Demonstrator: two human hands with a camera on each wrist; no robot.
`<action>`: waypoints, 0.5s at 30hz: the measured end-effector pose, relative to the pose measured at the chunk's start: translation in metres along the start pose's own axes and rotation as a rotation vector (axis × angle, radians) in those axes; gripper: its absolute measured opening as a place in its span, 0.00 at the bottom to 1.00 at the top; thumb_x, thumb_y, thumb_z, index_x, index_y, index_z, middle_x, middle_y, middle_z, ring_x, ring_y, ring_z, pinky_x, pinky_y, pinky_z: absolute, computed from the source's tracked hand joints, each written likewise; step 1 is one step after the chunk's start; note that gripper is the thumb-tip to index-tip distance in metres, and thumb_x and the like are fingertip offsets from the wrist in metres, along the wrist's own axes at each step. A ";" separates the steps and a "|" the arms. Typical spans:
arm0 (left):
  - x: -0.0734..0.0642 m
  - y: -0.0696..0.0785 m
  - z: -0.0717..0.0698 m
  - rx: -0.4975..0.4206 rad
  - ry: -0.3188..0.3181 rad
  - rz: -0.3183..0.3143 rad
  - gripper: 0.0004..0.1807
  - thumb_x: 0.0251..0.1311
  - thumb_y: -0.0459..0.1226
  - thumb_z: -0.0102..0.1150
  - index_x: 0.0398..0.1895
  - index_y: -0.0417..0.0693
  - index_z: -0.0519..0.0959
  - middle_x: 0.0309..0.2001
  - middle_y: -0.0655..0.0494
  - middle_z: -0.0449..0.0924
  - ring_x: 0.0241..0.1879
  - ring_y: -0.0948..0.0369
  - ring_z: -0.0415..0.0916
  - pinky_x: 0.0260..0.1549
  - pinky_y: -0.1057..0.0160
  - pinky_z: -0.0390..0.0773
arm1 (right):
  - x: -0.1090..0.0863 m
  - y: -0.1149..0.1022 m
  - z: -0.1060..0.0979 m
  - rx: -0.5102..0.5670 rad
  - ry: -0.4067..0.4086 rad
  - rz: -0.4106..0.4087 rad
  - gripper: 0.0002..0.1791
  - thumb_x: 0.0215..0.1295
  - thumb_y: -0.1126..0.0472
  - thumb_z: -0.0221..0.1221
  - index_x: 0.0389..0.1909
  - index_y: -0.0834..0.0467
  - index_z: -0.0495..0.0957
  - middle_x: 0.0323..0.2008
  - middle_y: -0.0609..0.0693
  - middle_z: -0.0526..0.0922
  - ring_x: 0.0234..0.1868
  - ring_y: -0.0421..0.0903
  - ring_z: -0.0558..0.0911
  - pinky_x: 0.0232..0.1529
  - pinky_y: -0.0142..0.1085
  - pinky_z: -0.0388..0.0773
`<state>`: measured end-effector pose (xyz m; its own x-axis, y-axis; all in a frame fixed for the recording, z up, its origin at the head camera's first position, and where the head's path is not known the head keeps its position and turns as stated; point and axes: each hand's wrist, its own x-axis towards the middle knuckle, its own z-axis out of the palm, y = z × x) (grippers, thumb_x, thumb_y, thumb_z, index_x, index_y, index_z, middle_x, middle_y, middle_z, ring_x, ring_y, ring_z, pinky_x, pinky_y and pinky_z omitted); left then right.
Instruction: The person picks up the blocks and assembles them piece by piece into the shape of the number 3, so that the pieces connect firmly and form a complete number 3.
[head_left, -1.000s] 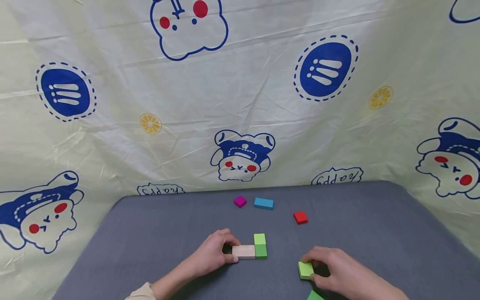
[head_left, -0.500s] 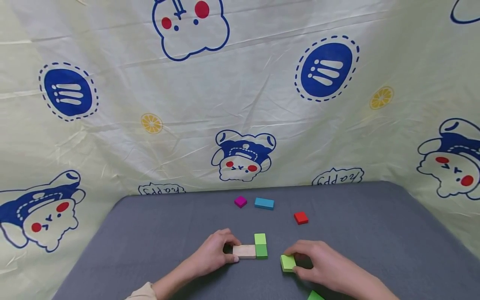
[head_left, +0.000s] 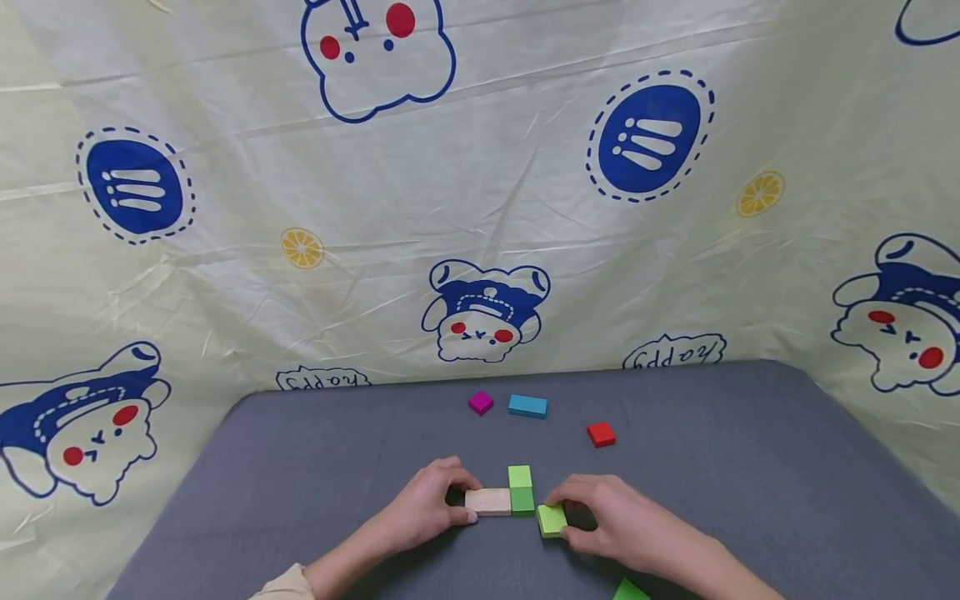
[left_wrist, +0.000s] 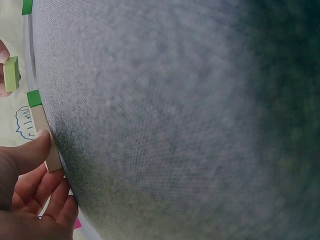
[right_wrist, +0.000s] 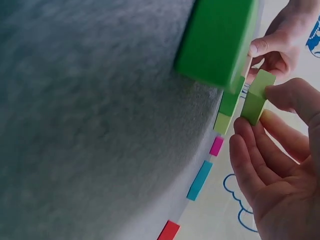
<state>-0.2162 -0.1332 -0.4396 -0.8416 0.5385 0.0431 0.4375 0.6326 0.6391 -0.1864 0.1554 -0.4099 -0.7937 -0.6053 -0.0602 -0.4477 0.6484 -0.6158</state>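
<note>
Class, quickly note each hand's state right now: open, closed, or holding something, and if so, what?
Left hand: holding the pale block by its end.
Right hand: holding a light green block.

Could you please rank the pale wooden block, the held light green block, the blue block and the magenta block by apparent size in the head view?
1. Pale wooden block
2. Held light green block and blue block: close in size, and the green is nearer the camera, so unsure
3. Magenta block
</note>
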 end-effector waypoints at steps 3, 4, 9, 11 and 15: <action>0.001 0.000 0.000 0.005 0.001 0.002 0.12 0.53 0.36 0.73 0.41 0.50 0.86 0.34 0.68 0.72 0.39 0.65 0.69 0.42 0.63 0.70 | 0.003 -0.004 0.002 -0.021 0.001 0.005 0.15 0.59 0.57 0.67 0.48 0.49 0.82 0.38 0.33 0.77 0.38 0.38 0.74 0.42 0.38 0.76; 0.001 -0.001 0.001 0.005 0.002 0.003 0.12 0.53 0.36 0.73 0.41 0.50 0.86 0.34 0.68 0.72 0.39 0.65 0.69 0.42 0.63 0.70 | 0.005 -0.005 0.003 -0.029 0.002 0.003 0.15 0.58 0.57 0.67 0.48 0.49 0.82 0.38 0.33 0.77 0.38 0.38 0.74 0.42 0.38 0.76; 0.001 -0.001 0.001 0.006 0.008 0.012 0.11 0.53 0.36 0.73 0.41 0.50 0.86 0.33 0.68 0.72 0.38 0.65 0.69 0.42 0.63 0.70 | 0.009 -0.010 0.006 -0.052 -0.016 0.017 0.16 0.58 0.57 0.68 0.48 0.51 0.82 0.35 0.34 0.76 0.38 0.38 0.74 0.40 0.38 0.75; 0.001 -0.001 0.001 0.009 0.010 0.017 0.11 0.52 0.36 0.73 0.41 0.50 0.86 0.33 0.68 0.72 0.38 0.66 0.69 0.42 0.63 0.70 | 0.010 -0.011 0.009 -0.062 -0.026 0.015 0.16 0.58 0.58 0.68 0.48 0.52 0.82 0.34 0.35 0.74 0.37 0.38 0.73 0.38 0.37 0.74; 0.000 0.000 0.001 0.013 0.018 0.025 0.11 0.52 0.36 0.73 0.40 0.50 0.85 0.33 0.68 0.72 0.38 0.65 0.69 0.42 0.63 0.70 | 0.010 -0.012 0.014 -0.058 -0.036 -0.013 0.14 0.58 0.60 0.68 0.46 0.53 0.83 0.31 0.35 0.73 0.35 0.36 0.72 0.35 0.34 0.72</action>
<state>-0.2158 -0.1325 -0.4403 -0.8358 0.5442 0.0725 0.4623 0.6264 0.6276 -0.1830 0.1353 -0.4141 -0.7727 -0.6296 -0.0812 -0.4820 0.6651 -0.5703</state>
